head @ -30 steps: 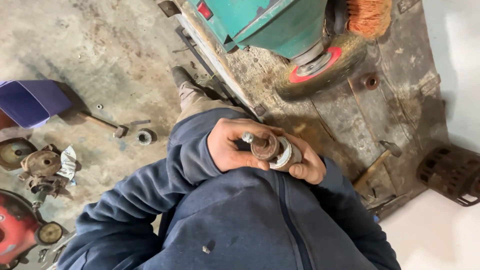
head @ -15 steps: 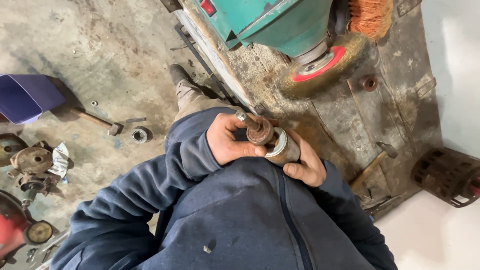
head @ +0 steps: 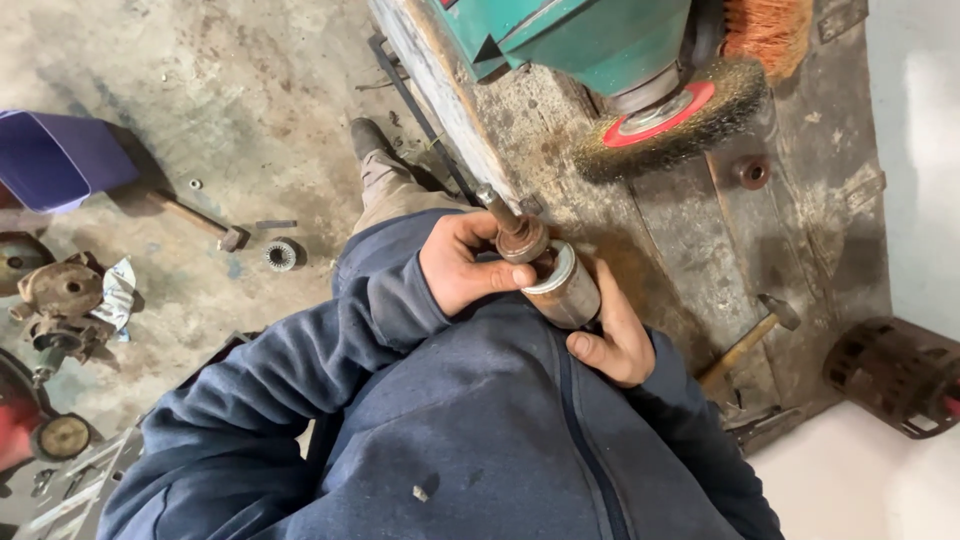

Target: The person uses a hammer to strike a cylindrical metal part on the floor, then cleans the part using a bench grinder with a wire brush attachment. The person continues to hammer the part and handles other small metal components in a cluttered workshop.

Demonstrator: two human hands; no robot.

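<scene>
Both my hands hold a rusty motor armature, a metal cylinder with a thin shaft pointing up toward the workbench. My left hand wraps the shaft end near its brown collar. My right hand cups the cylinder body from below. The part sits close to my chest, over my blue jacket. Above it, a round wire brush wheel with a red hub is mounted on a green bench grinder.
A hammer lies on the worn metal bench, a rusty cage-like part to its right. On the concrete floor lie another hammer, a small gear, a purple bin and rusty machine parts.
The armature has tilted and moved slightly up toward the wire wheel, its shaft now pointing more at the bench. My hands shifted with it.
</scene>
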